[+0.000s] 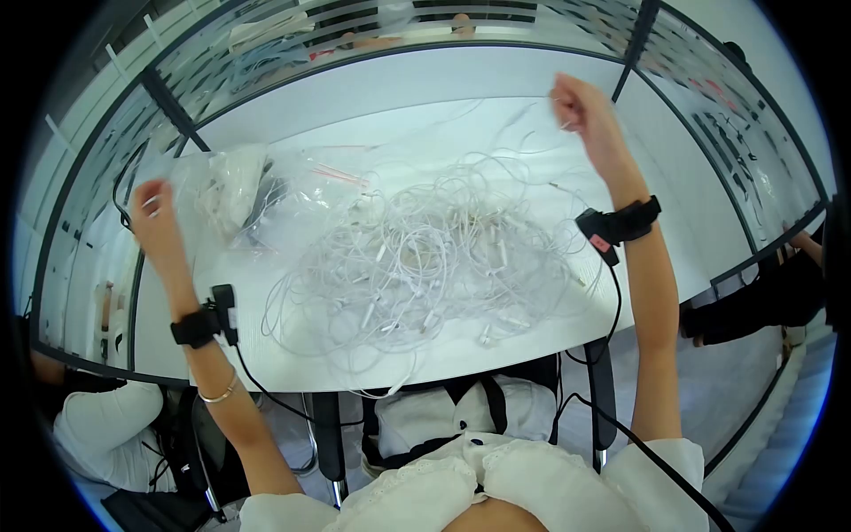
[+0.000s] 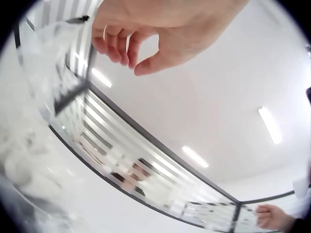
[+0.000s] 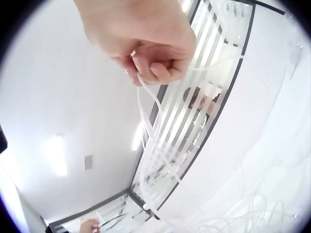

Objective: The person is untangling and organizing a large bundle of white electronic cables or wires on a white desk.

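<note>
A big tangle of thin white cables (image 1: 417, 257) with small white plugs is heaped on the white table. My right hand (image 1: 585, 111) is raised over the table's far right side, its fingers curled tightly. In the right wrist view, that hand (image 3: 155, 58) grips a thin white cable (image 3: 146, 121), which hangs from the fingers in a loop down toward the heap. My left hand (image 1: 158, 222) is lifted at the far left, beside a clear plastic bag. Its fingers (image 2: 114, 46) hang loosely bent in the left wrist view, thumb apart, with nothing between them.
The clear plastic bag (image 1: 235, 191) with whitish contents lies on the table's left side. Dark-framed glass partitions (image 1: 399, 49) enclose the back and sides. Black camera leads (image 1: 620, 426) run from both wrists. A person (image 2: 138, 174) sits behind the glass.
</note>
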Demonstrator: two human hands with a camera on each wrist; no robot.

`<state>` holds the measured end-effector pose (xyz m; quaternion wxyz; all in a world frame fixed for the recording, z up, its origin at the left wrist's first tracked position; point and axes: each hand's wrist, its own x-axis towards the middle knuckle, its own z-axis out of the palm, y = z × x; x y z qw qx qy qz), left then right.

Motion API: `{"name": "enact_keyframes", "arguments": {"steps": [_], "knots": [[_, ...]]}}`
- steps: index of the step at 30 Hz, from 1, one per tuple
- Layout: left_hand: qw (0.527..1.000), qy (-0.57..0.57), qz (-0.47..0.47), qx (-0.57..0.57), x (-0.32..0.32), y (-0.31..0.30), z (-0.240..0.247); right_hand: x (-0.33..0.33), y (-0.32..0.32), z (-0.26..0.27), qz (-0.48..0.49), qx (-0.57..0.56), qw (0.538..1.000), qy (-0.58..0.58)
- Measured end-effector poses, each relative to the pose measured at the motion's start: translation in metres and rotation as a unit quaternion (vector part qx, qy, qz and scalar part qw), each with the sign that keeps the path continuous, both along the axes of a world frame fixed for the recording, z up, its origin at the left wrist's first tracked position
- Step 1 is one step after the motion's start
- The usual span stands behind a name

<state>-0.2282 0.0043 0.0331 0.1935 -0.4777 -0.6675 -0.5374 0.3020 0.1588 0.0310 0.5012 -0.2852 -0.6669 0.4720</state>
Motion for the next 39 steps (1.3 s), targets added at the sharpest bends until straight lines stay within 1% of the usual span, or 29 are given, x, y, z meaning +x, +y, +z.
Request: {"name": "enact_keyframes", "arguments": {"steps": [2, 4, 5, 7, 8, 9, 10, 13, 14, 16, 17, 20, 23, 24, 26, 29, 32, 35, 36, 38, 39], "knots": [[0.991, -0.052, 0.115, 0.048, -0.094, -0.005, -0.024, 0.019, 0.002, 0.004, -0.044, -0.020, 0.996, 0.071], [0.968, -0.002, 0.244, 0.065, -0.109, -0.017, -0.040, 0.038, 0.007, 0.007, -0.089, -0.031, 0.988, 0.125], [0.948, 0.024, 0.308, 0.073, -0.113, -0.025, -0.047, 0.045, 0.006, 0.008, -0.101, -0.026, 0.987, 0.122], [0.924, 0.028, 0.378, 0.053, -0.108, -0.027, -0.056, 0.056, 0.005, 0.012, -0.124, -0.014, 0.985, 0.117], [0.922, -0.005, 0.383, 0.058, -0.104, -0.024, -0.062, 0.060, 0.008, 0.010, -0.122, -0.016, 0.987, 0.105], [0.945, -0.075, 0.310, 0.079, -0.102, -0.020, -0.066, 0.060, 0.006, 0.009, -0.120, -0.019, 0.990, 0.074], [0.953, -0.149, 0.242, 0.103, -0.100, -0.016, -0.071, 0.057, 0.004, 0.008, -0.117, -0.021, 0.992, 0.044], [0.968, -0.225, 0.073, 0.081, -0.092, 0.005, -0.079, 0.048, 0.001, 0.001, -0.104, -0.015, 0.993, -0.049], [0.962, -0.266, 0.038, 0.050, -0.088, 0.006, -0.077, 0.043, 0.000, -0.002, -0.103, -0.014, 0.992, -0.074], [0.941, -0.335, 0.017, 0.044, -0.074, 0.008, -0.067, 0.028, -0.009, -0.002, -0.105, -0.011, 0.988, -0.111], [0.929, -0.369, 0.006, 0.042, -0.071, 0.010, -0.064, 0.022, -0.012, -0.002, -0.090, -0.014, 0.988, -0.124], [0.922, -0.375, -0.098, 0.006, -0.071, 0.004, -0.058, 0.009, -0.005, -0.012, -0.064, -0.047, 0.987, -0.143], [0.934, -0.320, -0.154, 0.039, -0.131, 0.022, -0.081, 0.000, -0.004, -0.020, -0.060, -0.073, 0.982, -0.161], [0.931, -0.323, -0.164, 0.036, -0.125, 0.026, -0.072, -0.001, -0.003, -0.023, -0.056, -0.082, 0.981, -0.164], [0.926, -0.330, -0.181, 0.028, -0.108, 0.031, -0.038, -0.002, -0.002, -0.026, -0.041, -0.088, 0.980, -0.171], [0.905, -0.321, -0.273, 0.054, -0.127, 0.052, -0.004, -0.003, 0.000, -0.030, -0.032, -0.100, 0.977, -0.185], [0.929, -0.239, -0.281, 0.035, -0.089, 0.058, 0.051, -0.002, 0.005, -0.038, -0.024, -0.107, 0.977, -0.184], [0.946, -0.190, -0.261, 0.027, -0.083, 0.061, 0.091, -0.004, 0.009, -0.046, -0.010, -0.127, 0.972, -0.196], [0.962, -0.175, -0.199, 0.056, -0.073, 0.061, 0.101, -0.005, 0.008, -0.046, -0.005, -0.119, 0.971, -0.210], [0.952, -0.174, -0.250, 0.044, -0.091, 0.068, 0.122, -0.006, 0.010, -0.050, 0.031, -0.127, 0.964, -0.232], [0.945, -0.174, -0.274, 0.037, -0.090, 0.069, 0.133, -0.006, 0.011, -0.053, 0.050, -0.132, 0.960, -0.242]]}}
